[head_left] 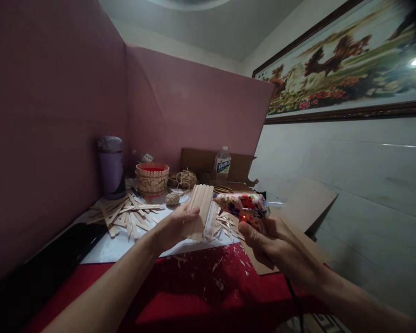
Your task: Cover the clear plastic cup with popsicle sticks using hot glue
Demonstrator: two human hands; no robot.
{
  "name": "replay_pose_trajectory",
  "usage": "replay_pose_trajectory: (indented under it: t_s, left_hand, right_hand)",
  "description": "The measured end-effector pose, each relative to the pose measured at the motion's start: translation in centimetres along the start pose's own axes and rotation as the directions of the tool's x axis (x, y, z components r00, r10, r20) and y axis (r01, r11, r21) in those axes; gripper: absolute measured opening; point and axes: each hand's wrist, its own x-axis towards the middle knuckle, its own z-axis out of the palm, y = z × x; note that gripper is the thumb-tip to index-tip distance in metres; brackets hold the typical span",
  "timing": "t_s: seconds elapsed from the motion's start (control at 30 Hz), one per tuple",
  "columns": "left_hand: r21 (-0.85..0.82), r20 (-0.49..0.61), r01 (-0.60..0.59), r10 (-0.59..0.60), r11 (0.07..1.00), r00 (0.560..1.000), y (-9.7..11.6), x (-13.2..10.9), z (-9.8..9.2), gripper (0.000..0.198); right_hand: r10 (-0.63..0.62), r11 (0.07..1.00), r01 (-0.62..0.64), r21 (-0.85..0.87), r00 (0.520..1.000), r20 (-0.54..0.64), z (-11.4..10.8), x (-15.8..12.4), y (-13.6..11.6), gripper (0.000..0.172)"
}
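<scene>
My left hand [175, 226] is closed around a panel of wooden craft sticks [199, 210] joined side by side, held upright over the table. My right hand [268, 240] grips a flower-patterned glue gun [244, 206] with a small red light lit on it. The gun's front end points left and meets the right edge of the stick panel. A black cord hangs down from under my right wrist.
Loose craft sticks [125, 212] lie scattered on a white sheet [125, 247] over a red cloth. Behind stand a stick-clad pot [152, 178], twine balls [172, 199], a purple flask [111, 166], a water bottle [222, 163] and cardboard [310, 203]. Pink boards wall the left and back.
</scene>
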Motion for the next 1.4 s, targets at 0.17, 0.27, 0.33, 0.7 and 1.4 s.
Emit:
replay_pose_trajectory:
  t_s: [0.17, 0.27, 0.33, 0.7, 1.4]
  left_hand:
    - [0.003, -0.001, 0.007, -0.007, 1.000, 1.000, -0.12, 0.01, -0.12, 0.059]
    - [0.014, -0.007, 0.020, -0.020, 1.000, 1.000, -0.08, 0.03, -0.07, 0.064]
    - [0.006, -0.002, 0.024, -0.024, 1.000, 1.000, -0.05, 0.02, -0.02, 0.067]
    - [-0.014, 0.043, 0.003, -0.002, 1.000, 0.999, -0.11, 0.00, -0.12, 0.066]
    - [0.003, 0.048, 0.014, -0.014, 1.000, 0.999, -0.02, -0.10, 0.09, 0.063]
  right_hand:
    - [-0.009, 1.000, 0.008, -0.027, 1.000, -0.030, -0.01, 0.03, -0.25, 0.056]
    - [-0.038, 0.998, 0.035, -0.053, 0.998, -0.045, -0.07, 0.10, -0.31, 0.056]
    - [-0.055, 0.997, 0.051, -0.064, 0.997, -0.056, -0.12, 0.16, -0.25, 0.056]
    - [-0.027, 0.998, 0.024, -0.063, 0.998, -0.056, -0.15, 0.13, -0.21, 0.058]
    - [0.024, 0.999, -0.027, -0.039, 0.997, -0.067, -0.24, 0.11, -0.02, 0.056]
